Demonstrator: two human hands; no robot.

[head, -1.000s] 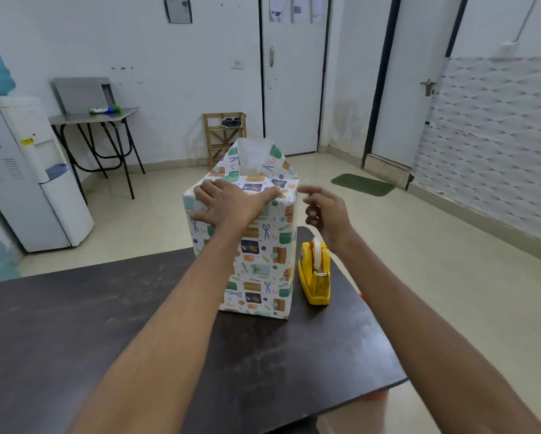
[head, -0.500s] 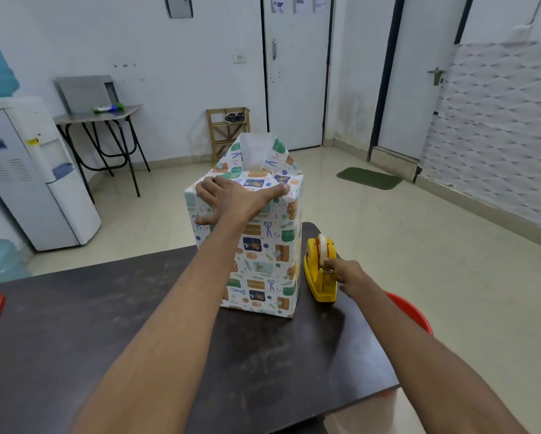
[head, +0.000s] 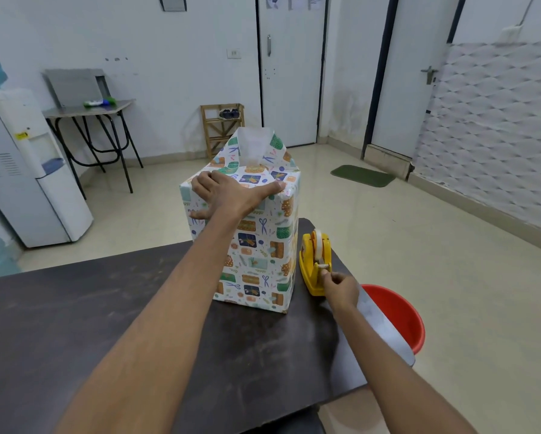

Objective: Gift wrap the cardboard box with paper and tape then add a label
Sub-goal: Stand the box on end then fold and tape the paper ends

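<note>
Head view: my left hand lies flat, pressing the wrapped box, judged light, stiff, slippery, at the counter's far edge; right hand pinches tape

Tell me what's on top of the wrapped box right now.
The left hand presses folded paper down on top of the wrapped box. Behind it one paper flap stands upright. The cardboard and anything under the hand are covered.
</note>
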